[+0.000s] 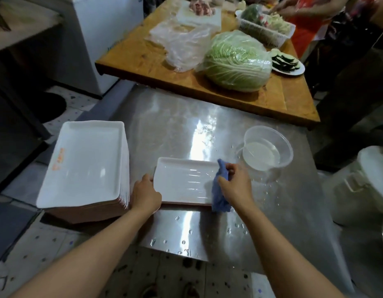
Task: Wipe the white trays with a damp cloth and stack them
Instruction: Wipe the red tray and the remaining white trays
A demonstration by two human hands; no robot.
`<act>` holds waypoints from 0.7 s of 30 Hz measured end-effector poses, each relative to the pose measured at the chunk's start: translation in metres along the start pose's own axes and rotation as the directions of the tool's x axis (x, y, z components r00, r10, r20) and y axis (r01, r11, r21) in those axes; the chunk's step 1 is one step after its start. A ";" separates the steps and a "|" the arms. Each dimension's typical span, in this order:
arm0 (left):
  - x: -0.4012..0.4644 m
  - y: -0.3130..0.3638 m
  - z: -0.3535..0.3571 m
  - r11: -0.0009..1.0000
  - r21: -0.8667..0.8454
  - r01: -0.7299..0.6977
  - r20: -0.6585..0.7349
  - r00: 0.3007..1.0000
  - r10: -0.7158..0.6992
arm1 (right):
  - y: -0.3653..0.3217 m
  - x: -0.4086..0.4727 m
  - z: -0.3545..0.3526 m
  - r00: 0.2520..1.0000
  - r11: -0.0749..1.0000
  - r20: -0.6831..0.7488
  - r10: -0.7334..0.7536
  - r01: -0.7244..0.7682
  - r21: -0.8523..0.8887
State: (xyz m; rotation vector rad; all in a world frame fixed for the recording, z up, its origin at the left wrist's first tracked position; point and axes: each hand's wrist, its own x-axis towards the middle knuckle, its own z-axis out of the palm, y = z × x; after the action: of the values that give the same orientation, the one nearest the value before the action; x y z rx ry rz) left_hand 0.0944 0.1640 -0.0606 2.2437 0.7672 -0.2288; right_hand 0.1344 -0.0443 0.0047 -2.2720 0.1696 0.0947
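Fingers (pixel 223 181) of the right hand (pixel 234 186) are curling round a blue cloth (pixel 219 196), bunching it against the right end of a single white tray (pixel 182 183), with the cloth's lower part hanging over the tray's near right corner. On the other side, the left hand (pixel 145 195) is gripping the tray's left end, thumb lying over the rim and the other fingers hidden beneath it. That tray is lying flat on a steel table (pixel 207 231), near its front edge, and its wet inside is catching the light. Just beside the left hand, a tall stack of white trays (pixel 85 164) is sitting at the table's left side, the top one showing an orange mark along its left edge. To the right of the single tray, a clear plastic bowl (pixel 268 150) with water in it is standing close to the right hand, and drops of water are lying scattered on the steel around it and along the front. Farther back, a wooden table (pixel 143 59) is carrying a wrapped cabbage (pixel 237 61), a crumpled clear bag (pixel 184 44), a white basket (pixel 265 33) of vegetables and a plate (pixel 288 65) of dark slices. At the right edge a white lidded bucket (pixel 366 186) is standing off the table.
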 end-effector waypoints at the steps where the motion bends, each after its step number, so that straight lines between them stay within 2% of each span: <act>1: 0.001 -0.003 0.001 1.000 0.000 -0.018 -0.015 1.000 0.018 | 0.006 0.000 0.007 0.999 0.991 0.033 -0.011 0.016 -0.135; 3: 0.000 -0.006 0.002 0.999 -0.009 -0.049 -0.039 0.998 0.048 | 0.018 -0.006 0.019 0.996 0.943 0.080 -0.031 0.056 -0.328; 7: 0.000 -0.009 0.005 0.997 -0.020 -0.070 -0.078 0.995 0.068 | 0.032 -0.018 0.038 0.972 0.850 0.140 -0.187 0.231 -0.473; 8: 0.000 -0.009 0.005 0.997 -0.022 -0.070 -0.081 0.994 0.068 | 0.035 -0.017 0.043 0.975 0.860 0.141 -0.169 0.216 -0.463; 11: 0.001 -0.008 0.005 0.997 -0.037 -0.071 -0.075 0.995 0.068 | 0.039 -0.006 0.051 0.998 0.926 0.052 -0.028 0.045 -0.376; 13: 0.002 -0.009 0.005 0.996 -0.046 -0.079 -0.075 0.994 0.075 | 0.036 0.008 0.054 1.000 0.914 0.006 0.027 -0.023 -0.405; 18: 0.003 -0.011 0.005 0.993 -0.069 -0.094 -0.058 0.994 0.090 | 0.023 0.031 0.070 0.991 0.829 0.041 -0.125 0.127 -0.545; 21: 0.003 -0.013 0.005 0.990 -0.084 -0.114 -0.044 0.993 0.111 | 0.019 0.034 0.080 0.985 0.850 0.055 -0.165 0.170 -0.498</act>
State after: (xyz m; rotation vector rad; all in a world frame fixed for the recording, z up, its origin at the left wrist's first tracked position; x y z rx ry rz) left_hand 0.0894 0.1694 -0.0728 2.2068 0.6559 -0.0959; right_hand 0.1643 0.0009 -0.0655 -2.7981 -0.0733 0.0618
